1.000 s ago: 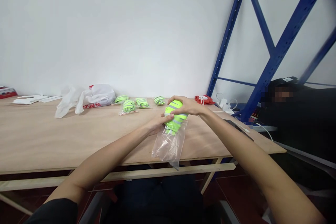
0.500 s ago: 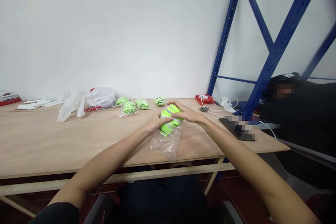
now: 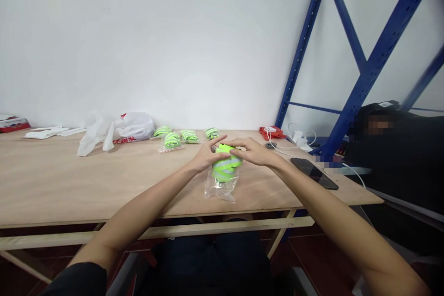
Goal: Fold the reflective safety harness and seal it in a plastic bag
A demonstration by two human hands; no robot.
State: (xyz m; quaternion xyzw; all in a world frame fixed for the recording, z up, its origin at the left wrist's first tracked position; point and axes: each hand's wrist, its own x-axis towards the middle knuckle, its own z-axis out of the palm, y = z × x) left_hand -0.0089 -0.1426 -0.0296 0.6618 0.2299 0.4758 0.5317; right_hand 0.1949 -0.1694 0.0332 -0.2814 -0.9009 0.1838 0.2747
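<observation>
Left hand point(image 3: 205, 157) and right hand point(image 3: 254, 151) grasp a striped neon bundle point(image 3: 227, 164).
Clear bag point(image 3: 220, 191) around its lower end, near the table point(image 3: 104, 185)'s front edge.

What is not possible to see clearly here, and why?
In the head view:
- Lime fabric bundle with grey stripes: upper sides covered by left hand and right hand.
- White plastic bag with red print: inside hidden by its plastic.
- Red and white box: left end cut off by picture edge.

Lt: even | wall point(image 3: 194, 46) brt | under tbl point(image 3: 104, 180) dim | clr bag point(image 3: 221, 191) sheen | edges warped
</observation>
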